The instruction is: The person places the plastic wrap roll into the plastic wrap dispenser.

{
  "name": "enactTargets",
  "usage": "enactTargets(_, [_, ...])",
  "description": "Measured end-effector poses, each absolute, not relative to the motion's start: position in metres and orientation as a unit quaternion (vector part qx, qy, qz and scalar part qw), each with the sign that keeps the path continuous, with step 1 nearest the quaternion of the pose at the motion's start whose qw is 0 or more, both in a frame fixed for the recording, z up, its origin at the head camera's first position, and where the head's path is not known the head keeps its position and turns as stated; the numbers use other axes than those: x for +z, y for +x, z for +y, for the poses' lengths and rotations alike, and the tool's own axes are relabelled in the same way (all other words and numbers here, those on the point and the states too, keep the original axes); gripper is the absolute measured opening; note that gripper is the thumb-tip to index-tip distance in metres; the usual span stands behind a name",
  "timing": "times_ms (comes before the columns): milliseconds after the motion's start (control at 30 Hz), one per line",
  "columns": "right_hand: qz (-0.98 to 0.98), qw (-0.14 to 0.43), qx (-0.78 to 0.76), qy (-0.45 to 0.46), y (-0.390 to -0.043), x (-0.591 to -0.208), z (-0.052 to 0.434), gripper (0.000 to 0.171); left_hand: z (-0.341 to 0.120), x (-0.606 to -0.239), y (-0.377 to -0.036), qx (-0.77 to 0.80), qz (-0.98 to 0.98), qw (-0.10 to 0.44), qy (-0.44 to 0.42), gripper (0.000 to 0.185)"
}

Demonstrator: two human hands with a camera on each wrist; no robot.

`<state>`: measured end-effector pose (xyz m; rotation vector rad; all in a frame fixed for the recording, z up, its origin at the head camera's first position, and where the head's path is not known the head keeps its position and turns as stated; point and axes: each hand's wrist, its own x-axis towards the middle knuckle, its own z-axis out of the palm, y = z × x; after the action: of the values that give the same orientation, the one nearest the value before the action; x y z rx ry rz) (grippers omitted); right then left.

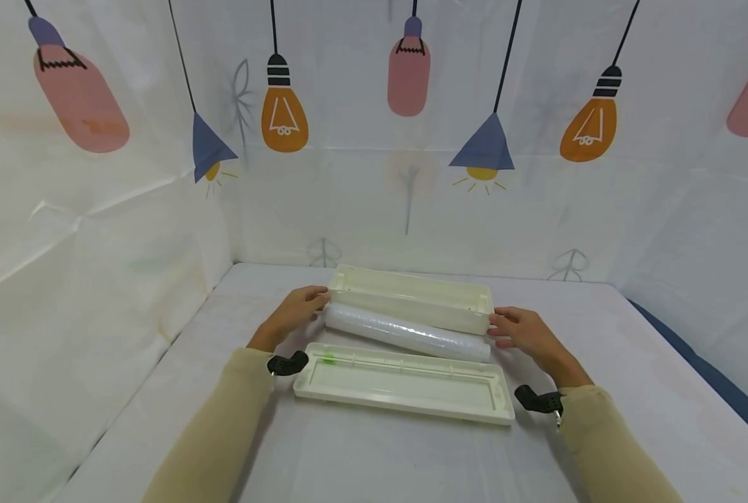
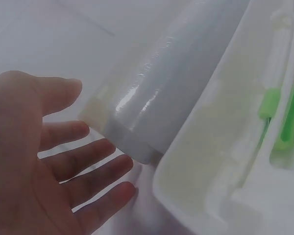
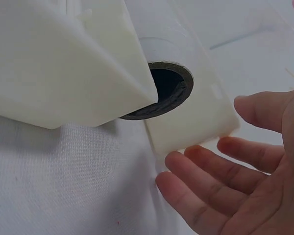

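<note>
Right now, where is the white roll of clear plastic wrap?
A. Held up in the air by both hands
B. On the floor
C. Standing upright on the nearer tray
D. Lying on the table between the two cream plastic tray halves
D. The white roll of clear plastic wrap lies flat on the table between the far cream plastic tray and the near cream plastic tray, with an open hand at each end.

Table (image 1: 411, 461), covered with white cloth, carries three items. A cream tray (image 1: 411, 299) lies farthest, between the fingertips of both hands. A white film roll (image 1: 405, 332) lies touching its near edge. A second cream tray (image 1: 405, 383) lies nearer than the fingers, just beside the roll.
</note>
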<state>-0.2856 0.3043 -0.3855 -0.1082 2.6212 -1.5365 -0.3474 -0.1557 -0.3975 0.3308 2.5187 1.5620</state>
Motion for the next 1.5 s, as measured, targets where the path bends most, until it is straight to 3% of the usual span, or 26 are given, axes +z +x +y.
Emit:
enactTargets(900, [0.852,0.061,-0.52,-0.02,-0.284,-0.386,0.307,0.064,-0.16,-0.396,-0.328,0.493,0.858,0.078,0.119,0.051])
enactTargets(1500, [0.863,0.067,-0.501,-0.008,-0.265,-0.386,0.307,0.057,-0.167,-0.405,-0.324,0.5,0.856,0.067,0.113,0.049])
